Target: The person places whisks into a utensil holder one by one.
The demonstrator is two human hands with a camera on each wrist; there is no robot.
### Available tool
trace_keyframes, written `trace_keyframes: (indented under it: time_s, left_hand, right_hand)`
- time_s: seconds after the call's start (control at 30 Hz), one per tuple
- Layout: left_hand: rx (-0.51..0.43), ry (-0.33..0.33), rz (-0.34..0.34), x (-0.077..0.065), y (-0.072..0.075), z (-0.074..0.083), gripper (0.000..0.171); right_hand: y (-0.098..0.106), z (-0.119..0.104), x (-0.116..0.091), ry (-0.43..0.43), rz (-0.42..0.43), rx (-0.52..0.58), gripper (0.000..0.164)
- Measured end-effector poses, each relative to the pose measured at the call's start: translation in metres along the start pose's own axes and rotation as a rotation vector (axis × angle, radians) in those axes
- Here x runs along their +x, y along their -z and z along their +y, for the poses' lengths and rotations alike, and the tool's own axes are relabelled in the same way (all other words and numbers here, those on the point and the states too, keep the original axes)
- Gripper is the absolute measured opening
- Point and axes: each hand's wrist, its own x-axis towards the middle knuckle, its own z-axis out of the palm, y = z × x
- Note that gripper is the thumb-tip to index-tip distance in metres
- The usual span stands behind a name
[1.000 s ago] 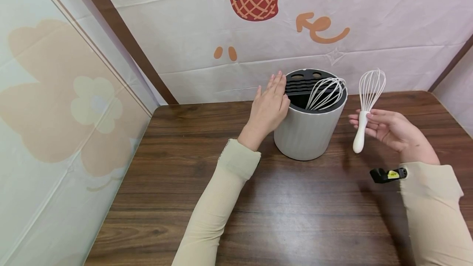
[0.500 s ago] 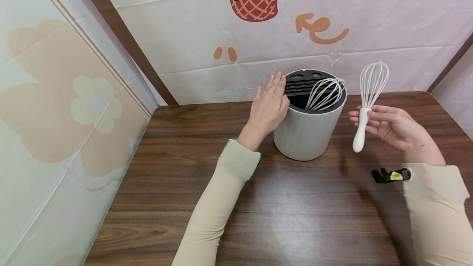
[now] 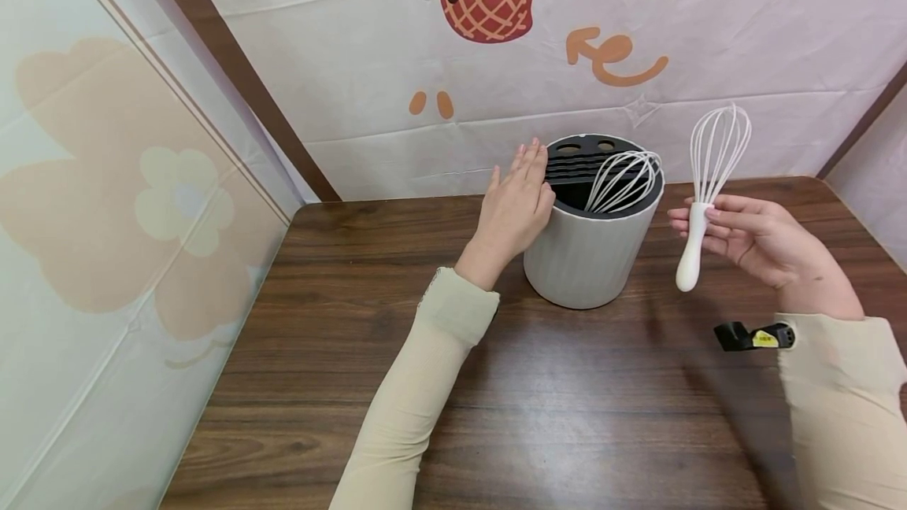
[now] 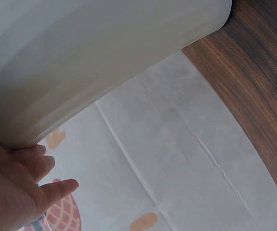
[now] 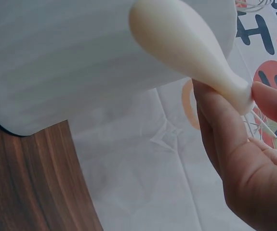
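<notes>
My right hand (image 3: 768, 238) pinches a white whisk (image 3: 696, 246) by the top of its handle, thumb on one side and fingers on the other. Its wire loops point up and the handle hangs down, above the table and right of a light grey utensil holder (image 3: 588, 262). In the right wrist view the whisk's bulbous handle (image 5: 181, 41) crosses in front of the holder's ribbed wall. A second whisk (image 3: 627, 179) stands in the holder, loops showing above the black slotted insert; its handle is hidden. My left hand (image 3: 516, 199) rests with extended fingers against the holder's left rim.
The holder stands on a dark wood table (image 3: 368, 321) near its back edge. A printed cloth (image 3: 354, 61) hangs just behind the table, and a flowered panel (image 3: 127, 219) runs along the left side. A black wrist camera (image 3: 754, 336) juts from the right sleeve.
The whisk in my right hand has risen slightly, its loops tipping up and a little to the right. My right forearm has shifted a bit right. The left hand stays on the holder.
</notes>
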Motion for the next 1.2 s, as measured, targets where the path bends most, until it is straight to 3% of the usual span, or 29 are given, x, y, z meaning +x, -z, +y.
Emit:
trace_keyframes:
  time_s: [0.6, 1.2]
  left_hand:
    - [0.002, -0.003, -0.002, -0.002, -0.001, 0.0, 0.053]
    - [0.009, -0.005, -0.006, 0.001, -0.001, 0.0, 0.053]
  right_hand:
    - [-0.017, -0.003, 0.004, 0.024, 0.013, -0.078, 0.039]
    - [-0.034, -0.008, 0.011, 0.031, 0.088, -0.222, 0.034]
